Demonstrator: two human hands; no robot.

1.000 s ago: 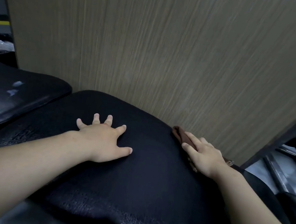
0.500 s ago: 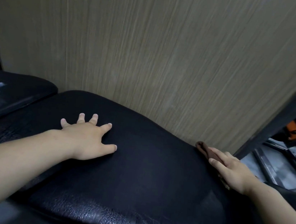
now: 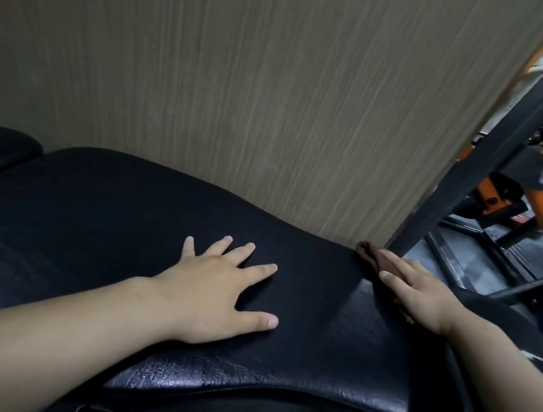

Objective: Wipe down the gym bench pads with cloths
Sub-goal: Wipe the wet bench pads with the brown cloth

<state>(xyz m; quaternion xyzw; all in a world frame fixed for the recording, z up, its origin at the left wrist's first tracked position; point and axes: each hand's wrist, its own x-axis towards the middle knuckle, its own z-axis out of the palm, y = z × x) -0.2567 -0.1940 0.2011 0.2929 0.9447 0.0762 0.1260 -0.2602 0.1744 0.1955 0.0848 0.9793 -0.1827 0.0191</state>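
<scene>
The brown cloth lies pinned under the right hand's straight fingers, poking out at eleven o'clock, while the left hand rests splayed on the black bench pad.

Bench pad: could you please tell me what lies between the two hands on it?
Only bare black pad lies between the left hand and right hand, per the head view.

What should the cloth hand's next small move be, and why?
Probably slide the right hand with the brown cloth leftward across the pad: it lies at the pad's far right edge, and the left hand rests flat mid-pad.
</scene>
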